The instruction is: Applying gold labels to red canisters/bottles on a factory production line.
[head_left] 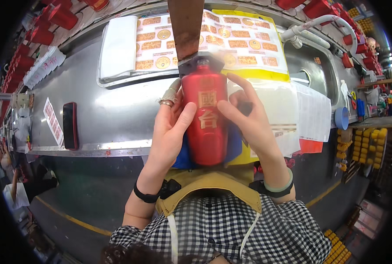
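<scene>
A glossy red bottle (208, 141) with gold characters and a dark neck is in front of me at the near edge of the metal bench, its neck pointing away. My left hand (171, 116) grips its left side, the thumb lying on the front; a finger on this hand is wrapped in whitish tape. On the other side, my right hand (251, 110) has its thumb on the gold lettering and its index finger at the bottle's shoulder. The remaining right fingers are curled and partly hidden. Beyond the bottle lie sheets of gold stickers (156, 37).
A brown upright post (185, 31) rises just beyond the bottle. To the left lie a phone (70, 125) and a sticker strip (53, 121). At right are a sink (310, 66), a curved faucet (321, 21) and a blue cup (341, 118). Red bottles (63, 17) line the back.
</scene>
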The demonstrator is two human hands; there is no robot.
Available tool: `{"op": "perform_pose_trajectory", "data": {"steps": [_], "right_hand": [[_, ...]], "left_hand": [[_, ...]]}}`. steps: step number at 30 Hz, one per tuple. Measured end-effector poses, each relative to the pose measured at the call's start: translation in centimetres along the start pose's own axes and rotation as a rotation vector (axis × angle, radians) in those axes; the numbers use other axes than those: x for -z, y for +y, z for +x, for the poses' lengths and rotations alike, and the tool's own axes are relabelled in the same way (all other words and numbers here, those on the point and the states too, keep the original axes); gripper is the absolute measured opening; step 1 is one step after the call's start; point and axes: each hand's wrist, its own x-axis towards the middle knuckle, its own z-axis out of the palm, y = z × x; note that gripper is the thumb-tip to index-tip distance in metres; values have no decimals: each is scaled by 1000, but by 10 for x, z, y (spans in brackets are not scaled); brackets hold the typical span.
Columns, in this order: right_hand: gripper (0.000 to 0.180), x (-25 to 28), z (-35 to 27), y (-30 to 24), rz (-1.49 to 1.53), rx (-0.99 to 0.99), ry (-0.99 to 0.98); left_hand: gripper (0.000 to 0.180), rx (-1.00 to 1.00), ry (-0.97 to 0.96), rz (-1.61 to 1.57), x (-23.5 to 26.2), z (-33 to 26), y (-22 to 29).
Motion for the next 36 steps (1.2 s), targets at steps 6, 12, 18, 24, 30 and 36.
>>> {"op": "perform_pose_trajectory", "data": {"steps": [6,12,18,24,30,36], "right_hand": [[84,-1,-7,12,-58,51,-48],[86,0,-7,14,-49,60,-44],[75,-3,-10,1,97,-29,-54],[61,2,-10,3,60,-8,-34],[54,7,-10,-1,168,-112,-69],[73,10,-15,10,25,55,-90]], "left_hand": [[66,-12,-41,87,0,-8,-2],[74,24,-57,103,0,-9,1],[74,-11,-64,129,0,-10,0],[70,11,-90,120,2,-9,-1],[66,54,-76,44,4,-9,-3],[64,94,-95,-27,5,-6,-3]]}}
